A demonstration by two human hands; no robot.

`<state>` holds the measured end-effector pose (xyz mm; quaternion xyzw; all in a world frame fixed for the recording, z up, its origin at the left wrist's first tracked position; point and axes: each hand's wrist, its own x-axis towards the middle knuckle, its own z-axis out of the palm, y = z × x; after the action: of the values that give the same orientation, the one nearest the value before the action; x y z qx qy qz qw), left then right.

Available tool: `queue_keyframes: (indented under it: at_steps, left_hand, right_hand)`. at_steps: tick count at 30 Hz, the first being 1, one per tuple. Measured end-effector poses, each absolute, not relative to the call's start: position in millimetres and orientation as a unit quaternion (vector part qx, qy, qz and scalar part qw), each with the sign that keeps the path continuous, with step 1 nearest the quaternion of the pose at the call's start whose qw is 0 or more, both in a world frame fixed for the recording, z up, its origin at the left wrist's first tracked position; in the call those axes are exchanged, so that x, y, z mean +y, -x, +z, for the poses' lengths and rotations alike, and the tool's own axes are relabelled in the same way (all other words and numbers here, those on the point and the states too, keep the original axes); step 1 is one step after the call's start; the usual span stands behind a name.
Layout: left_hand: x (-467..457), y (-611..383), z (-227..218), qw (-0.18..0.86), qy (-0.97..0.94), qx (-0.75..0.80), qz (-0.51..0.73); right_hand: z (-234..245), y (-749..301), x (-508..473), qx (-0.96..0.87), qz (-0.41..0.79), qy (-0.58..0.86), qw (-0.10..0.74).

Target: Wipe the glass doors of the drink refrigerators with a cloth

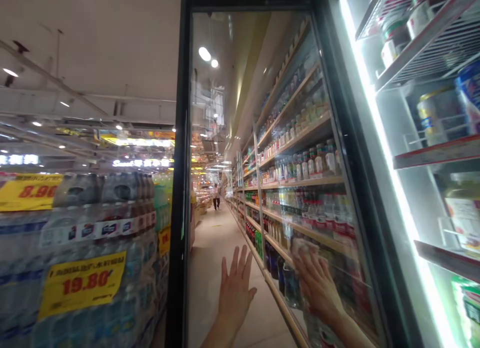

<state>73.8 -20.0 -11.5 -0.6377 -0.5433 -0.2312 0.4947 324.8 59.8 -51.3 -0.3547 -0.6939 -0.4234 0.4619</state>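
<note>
A tall glass cooler door [179, 188] with a dark frame stands open in front of me. My left hand [235, 290] lies on the lower part of its glass, fingers spread, holding nothing. To the right, my right hand [319, 283] presses a whitish, crumpled cloth [303, 245] against the pane. The cloth shows at the fingertips; the rest is under the hand and blurred. Rows of bottles on shelves appear in the glass, and I cannot tell how much of that is reflection.
The lit cooler interior with wire shelves [420, 63] and jars is at the right, beside a bright light strip [375, 118]. Stacked bottle packs [101, 228] with yellow price signs [82, 283] stand left. A distant person [216, 195] appears in the aisle seen in the glass.
</note>
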Motion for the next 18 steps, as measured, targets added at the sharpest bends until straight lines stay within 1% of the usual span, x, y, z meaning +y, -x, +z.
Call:
queue_keyframes:
  at_steps: [3, 4, 5, 6, 9, 10, 11, 14, 15, 16, 18]
  left_hand:
    - [-18.8, -72.8, -14.5, 0.504, 0.635, -0.537, -0.233]
    - [-18.5, -72.1, -14.3, 0.507, 0.635, -0.533, -0.236]
    - [-18.4, -70.7, -12.7, 0.51, 0.636, -0.528, -0.24]
    - [-18.4, -68.4, -9.3, 0.513, 0.636, -0.522, -0.245]
    - [-19.1, -56.1, 12.7, 0.516, 0.627, -0.516, -0.271]
    - [-19.3, -50.7, 23.1, 0.512, 0.619, -0.524, -0.283]
    - [-19.4, -45.3, 34.1, 0.507, 0.609, -0.535, -0.295]
    - [-18.6, -33.0, 61.8, 0.485, 0.596, -0.563, -0.306]
    - [-18.1, -31.1, 67.4, 0.48, 0.599, -0.566, -0.301]
    - [-17.7, -30.3, 70.9, 0.476, 0.603, -0.567, -0.296]
    - [-17.6, -30.6, 73.1, 0.472, 0.611, -0.564, -0.293]
  right_hand:
    - [-41.6, -345.4, 74.7, -0.569, -0.397, 0.44, 0.57]
    - [-37.2, -348.8, 77.6, -0.542, -0.388, 0.457, 0.589]
    - [-32.6, -350.1, 79.3, -0.54, -0.388, 0.457, 0.591]
    - [-27.5, -350.0, 80.0, -0.563, -0.396, 0.442, 0.576]
    - [-4.0, -352.2, 82.1, -0.662, -0.42, 0.374, 0.495]
    - [8.5, -355.9, 83.8, -0.666, -0.416, 0.374, 0.493]
    - [23.5, -360.5, 85.8, -0.647, -0.403, 0.393, 0.514]
    - [75.0, -368.0, 88.1, -0.523, -0.33, 0.481, 0.621]
    - [90.0, -364.2, 86.2, -0.506, -0.318, 0.487, 0.637]
    - [101.6, -356.6, 82.7, -0.517, -0.321, 0.479, 0.632]
    - [112.8, -333.7, 72.7, -0.604, -0.358, 0.427, 0.569]
